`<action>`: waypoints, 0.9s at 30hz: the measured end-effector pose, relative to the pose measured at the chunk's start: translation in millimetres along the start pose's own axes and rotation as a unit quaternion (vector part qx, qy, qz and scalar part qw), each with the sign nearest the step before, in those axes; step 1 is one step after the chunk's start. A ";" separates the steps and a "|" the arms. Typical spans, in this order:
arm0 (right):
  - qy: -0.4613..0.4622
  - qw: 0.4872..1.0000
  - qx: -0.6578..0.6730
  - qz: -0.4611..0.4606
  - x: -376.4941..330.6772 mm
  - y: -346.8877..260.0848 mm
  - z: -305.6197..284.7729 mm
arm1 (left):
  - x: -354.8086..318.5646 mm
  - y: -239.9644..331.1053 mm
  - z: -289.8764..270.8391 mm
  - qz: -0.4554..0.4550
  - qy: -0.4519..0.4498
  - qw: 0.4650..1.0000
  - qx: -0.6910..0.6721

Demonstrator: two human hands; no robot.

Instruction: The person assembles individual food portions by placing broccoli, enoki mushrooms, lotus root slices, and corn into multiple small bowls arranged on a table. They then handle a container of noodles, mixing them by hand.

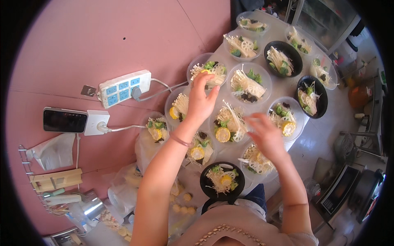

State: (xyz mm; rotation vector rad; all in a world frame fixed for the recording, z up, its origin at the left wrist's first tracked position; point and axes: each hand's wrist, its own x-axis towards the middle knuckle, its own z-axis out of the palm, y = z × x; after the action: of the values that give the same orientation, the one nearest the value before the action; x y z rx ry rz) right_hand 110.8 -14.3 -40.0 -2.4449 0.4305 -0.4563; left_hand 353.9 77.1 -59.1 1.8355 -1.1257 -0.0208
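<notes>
My left hand [200, 100] reaches over a clear bowl [191, 76] of enoki mushrooms and broccoli. At its fingertips is a yellow corn piece [207, 71], partly hidden by the fingers; the thumb stands off to the side. Smeared by motion, my right hand [266, 133] hovers between a clear bowl with enoki, lotus root and a corn round [223, 134] and another clear bowl [303, 119] with corn at the right. Whether anything is in the right hand's fingers does not show. Closest to my body sits a black bowl [204, 185] of enoki, greens and corn.
Several more filled bowls crowd the table [269, 30], among them a black bowl [297, 55]. A power strip [125, 88] and a phone [65, 120] are on the pink wall at left, their cords trailing toward the bowls. Plastic bags [123, 190] lie lower left.
</notes>
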 end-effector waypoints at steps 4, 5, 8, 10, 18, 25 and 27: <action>-0.115 0.978 -0.070 -0.156 22.9 -27.8 49.1 | -31.3 7.8 -10.8 -0.075 0.002 0.996 -0.039; -0.153 0.973 -0.081 -0.152 24.3 -25.5 55.0 | -38.4 11.4 -13.2 -0.090 0.007 0.995 -0.045; -0.208 0.972 -0.002 -0.109 31.0 -21.4 61.4 | -59.9 18.1 -28.2 -0.084 0.024 0.994 -0.066; -0.164 0.967 0.191 -0.025 29.4 -11.8 51.0 | -74.9 29.2 -39.5 -0.064 0.008 0.993 -0.102; -0.092 0.752 0.632 0.160 -13.9 -32.7 47.7 | -109.3 78.5 -21.2 0.134 -0.084 0.983 0.093; 0.013 0.745 0.619 0.250 -39.2 -38.1 65.3 | -133.3 87.5 20.5 -0.073 0.008 0.995 -0.066; 0.001 0.796 0.542 0.270 -22.6 -27.6 48.6 | -130.7 81.4 21.2 -0.151 -0.003 0.986 -0.070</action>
State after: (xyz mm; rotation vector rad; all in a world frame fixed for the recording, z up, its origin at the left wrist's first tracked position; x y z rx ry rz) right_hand 116.4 40.5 -64.7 -1.1327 0.6150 -0.3097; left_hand 213.5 143.3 -67.6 1.8632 -0.8203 -0.2741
